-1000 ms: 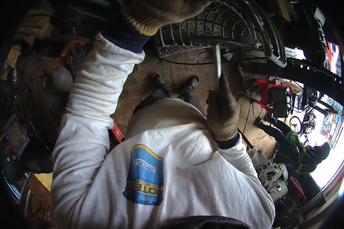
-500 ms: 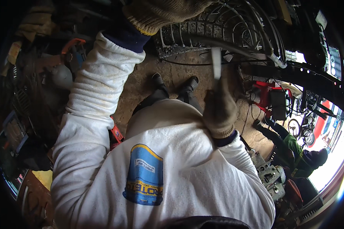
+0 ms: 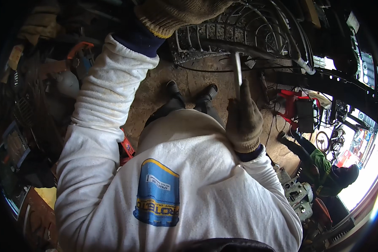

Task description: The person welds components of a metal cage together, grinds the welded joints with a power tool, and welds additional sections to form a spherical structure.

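My right hand (image 3: 244, 119), in a brown knitted work glove, is closed around a flat, pale metal strip-like tool (image 3: 238, 69); its exact kind is unclear. The tool points away from me, and its far end is close to the lower edge of a dark, greasy metal frame (image 3: 248, 49). At the top edge of the view is my left hand (image 3: 178, 16), gloved the same way and stretched out over that frame's left part. The picture's edge cuts off its fingers, so its grip is hidden.
Curved metal rods form a cage (image 3: 277, 31) beyond the frame. A dark beam (image 3: 323, 82) runs off to the right. A red object (image 3: 287, 105) stands below it, near a person in a green top (image 3: 321, 164). Grey machine parts (image 3: 298, 193) lie by my right elbow.
My right hand has turned the metal strip, which now shows its narrow edge instead of its broad face. My left hand has stayed nearly still.
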A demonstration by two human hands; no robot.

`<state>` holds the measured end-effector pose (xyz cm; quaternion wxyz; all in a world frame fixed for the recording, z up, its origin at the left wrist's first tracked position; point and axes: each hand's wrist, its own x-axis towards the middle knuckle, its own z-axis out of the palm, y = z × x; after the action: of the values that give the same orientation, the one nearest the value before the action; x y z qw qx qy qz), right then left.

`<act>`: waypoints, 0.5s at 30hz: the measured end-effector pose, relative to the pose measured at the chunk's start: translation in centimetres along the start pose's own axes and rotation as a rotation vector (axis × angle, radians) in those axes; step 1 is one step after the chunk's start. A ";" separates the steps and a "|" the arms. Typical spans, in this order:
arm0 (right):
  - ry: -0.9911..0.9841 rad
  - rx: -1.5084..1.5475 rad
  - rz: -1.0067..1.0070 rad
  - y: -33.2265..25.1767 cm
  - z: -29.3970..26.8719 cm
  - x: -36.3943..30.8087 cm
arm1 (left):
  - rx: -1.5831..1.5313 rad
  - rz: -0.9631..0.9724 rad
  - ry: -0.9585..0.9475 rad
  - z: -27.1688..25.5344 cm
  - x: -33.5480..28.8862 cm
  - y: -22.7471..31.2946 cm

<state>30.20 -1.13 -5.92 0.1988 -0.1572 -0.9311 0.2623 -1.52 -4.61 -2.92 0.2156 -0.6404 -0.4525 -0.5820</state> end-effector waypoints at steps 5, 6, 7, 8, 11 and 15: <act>-0.083 -0.044 -0.009 0.3 0.6 -0.4 | 0.176 0.163 -0.065 -1.2 1.5 1.3; -0.158 -0.074 0.027 0.5 0.8 -0.5 | 0.153 0.156 -0.059 -0.7 1.3 0.8; -0.154 -0.080 0.036 0.6 0.8 -0.6 | 0.128 0.155 -0.054 -0.4 1.0 0.7; -0.089 -0.016 0.022 0.5 0.5 -0.6 | 0.131 0.138 -0.053 -0.6 1.0 0.9; 0.043 -0.003 -0.075 -0.2 0.3 -0.2 | 0.136 0.102 -0.055 -1.2 0.9 1.0; -0.123 -0.141 -0.009 0.7 1.5 -0.3 | 0.097 0.077 -0.052 -0.5 0.6 0.6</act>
<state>29.92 -1.33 -7.60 0.1308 -0.1501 -0.9584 0.2045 -1.37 -5.10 -2.08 0.2567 -0.6610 -0.4605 -0.5340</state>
